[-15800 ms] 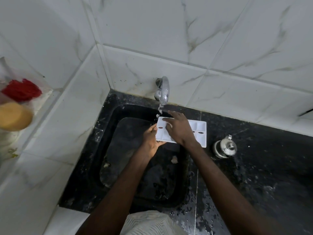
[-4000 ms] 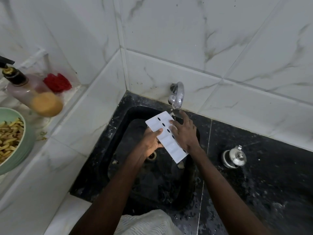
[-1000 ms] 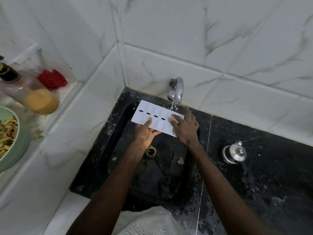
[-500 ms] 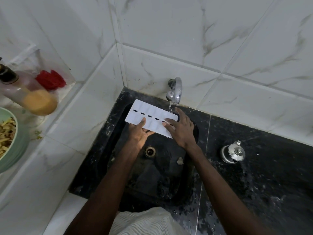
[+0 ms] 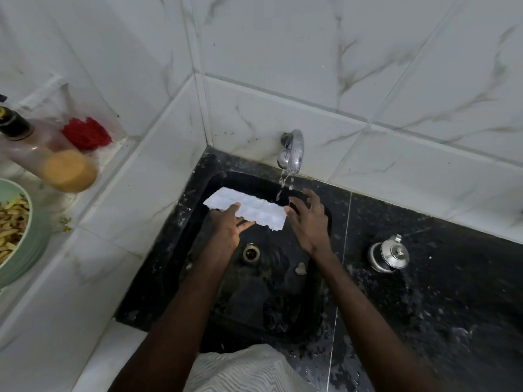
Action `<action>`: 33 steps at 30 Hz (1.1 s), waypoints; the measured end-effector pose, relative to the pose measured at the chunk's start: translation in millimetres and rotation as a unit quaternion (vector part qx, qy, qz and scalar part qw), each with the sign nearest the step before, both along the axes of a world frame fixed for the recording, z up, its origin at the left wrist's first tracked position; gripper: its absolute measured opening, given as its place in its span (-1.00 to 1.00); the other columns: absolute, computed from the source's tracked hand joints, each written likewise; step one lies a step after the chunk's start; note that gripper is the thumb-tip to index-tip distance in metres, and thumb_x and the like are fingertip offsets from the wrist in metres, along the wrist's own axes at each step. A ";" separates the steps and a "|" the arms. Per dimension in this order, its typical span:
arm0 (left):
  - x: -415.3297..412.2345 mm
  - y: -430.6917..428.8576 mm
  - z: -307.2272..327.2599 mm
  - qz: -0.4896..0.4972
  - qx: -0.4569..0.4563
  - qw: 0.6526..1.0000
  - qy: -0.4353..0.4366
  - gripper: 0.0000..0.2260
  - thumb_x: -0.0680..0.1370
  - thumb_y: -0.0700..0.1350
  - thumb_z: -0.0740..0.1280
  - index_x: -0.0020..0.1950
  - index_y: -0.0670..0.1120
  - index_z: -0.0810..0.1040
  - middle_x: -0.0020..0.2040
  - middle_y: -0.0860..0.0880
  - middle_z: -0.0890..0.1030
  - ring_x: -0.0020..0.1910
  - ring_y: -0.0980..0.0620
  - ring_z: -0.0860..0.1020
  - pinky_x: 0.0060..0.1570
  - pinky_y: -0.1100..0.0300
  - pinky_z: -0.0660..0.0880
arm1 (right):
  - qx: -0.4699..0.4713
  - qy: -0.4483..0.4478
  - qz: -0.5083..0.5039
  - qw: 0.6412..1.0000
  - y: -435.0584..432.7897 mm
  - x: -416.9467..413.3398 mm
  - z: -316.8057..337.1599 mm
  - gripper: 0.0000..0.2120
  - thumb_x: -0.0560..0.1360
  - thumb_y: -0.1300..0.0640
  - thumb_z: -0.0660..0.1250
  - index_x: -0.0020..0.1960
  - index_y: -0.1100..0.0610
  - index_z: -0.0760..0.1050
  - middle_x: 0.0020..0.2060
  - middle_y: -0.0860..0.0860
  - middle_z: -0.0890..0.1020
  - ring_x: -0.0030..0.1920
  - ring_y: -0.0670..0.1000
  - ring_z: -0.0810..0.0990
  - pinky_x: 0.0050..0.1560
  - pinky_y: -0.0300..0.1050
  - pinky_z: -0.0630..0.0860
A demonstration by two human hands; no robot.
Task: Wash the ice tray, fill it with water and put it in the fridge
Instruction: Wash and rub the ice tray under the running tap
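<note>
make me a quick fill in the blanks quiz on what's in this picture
1. Water from the tap falls into the black ____.
2. The ice tray is gripped along its near edge by the ____.
3. The steel pot stands on the counter to the ____ of the tap.
4. The bowl on the ledge is ____ in colour.

Missing words: sink; left hand; right; green.
</note>
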State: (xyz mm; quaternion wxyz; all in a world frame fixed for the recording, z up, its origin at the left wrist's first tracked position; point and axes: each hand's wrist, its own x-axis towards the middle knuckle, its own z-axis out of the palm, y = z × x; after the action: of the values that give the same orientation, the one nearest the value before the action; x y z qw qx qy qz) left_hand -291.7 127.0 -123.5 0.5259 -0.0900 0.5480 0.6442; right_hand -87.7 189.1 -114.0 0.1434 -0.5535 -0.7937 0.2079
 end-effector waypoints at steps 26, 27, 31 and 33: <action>24.1 3.5 0.2 -0.087 -0.020 0.995 0.038 -0.68 0.76 -0.01 0.15 0.45 -0.08 0.49 0.26 -0.16 0.68 0.17 -0.19 0.69 0.11 -0.24 0.63 | -0.170 -0.026 0.160 0.972 -24.2 21.5 -21.0 -0.26 0.68 -0.36 -0.06 0.70 0.01 -0.16 0.67 -0.13 -0.16 0.66 -0.11 -0.17 0.65 0.03 -0.13; 27.1 3.8 1.0 -0.095 -0.017 0.995 0.034 -0.68 0.76 0.00 0.15 0.44 -0.10 0.50 0.26 -0.16 0.68 0.17 -0.20 0.69 0.12 -0.22 0.63 | -0.170 -0.028 0.161 0.972 -20.9 19.9 -18.8 -0.25 0.68 -0.36 -0.07 0.70 0.00 -0.19 0.67 -0.14 -0.19 0.66 -0.12 -0.20 0.63 0.03 -0.15; 37.5 4.3 2.3 -0.141 0.014 0.990 0.024 -0.65 0.76 0.02 0.14 0.41 -0.14 0.53 0.24 -0.19 0.69 0.16 -0.21 0.69 0.16 -0.22 0.62 | -0.171 -0.041 0.156 0.972 2.9 8.2 -10.0 -0.24 0.67 -0.37 -0.09 0.69 -0.01 -0.24 0.66 -0.16 -0.22 0.66 -0.07 -0.22 0.61 0.10 -0.18; 43.9 2.8 3.5 -0.169 0.035 0.985 0.017 -0.63 0.76 0.03 0.15 0.41 -0.15 0.54 0.26 -0.21 0.68 0.19 -0.23 0.68 0.20 -0.24 0.60 | -0.167 -0.047 0.154 0.973 17.6 1.5 -5.0 -0.25 0.67 -0.36 -0.10 0.69 -0.02 -0.26 0.67 -0.14 -0.21 0.67 -0.06 -0.20 0.62 0.16 -0.15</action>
State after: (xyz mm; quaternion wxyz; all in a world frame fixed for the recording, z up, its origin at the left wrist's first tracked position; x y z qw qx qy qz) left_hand -247.8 129.7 -120.0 0.6204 0.0333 0.5414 0.5664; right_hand -86.2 206.7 -119.0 -0.0219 -0.4498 -0.8293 0.3308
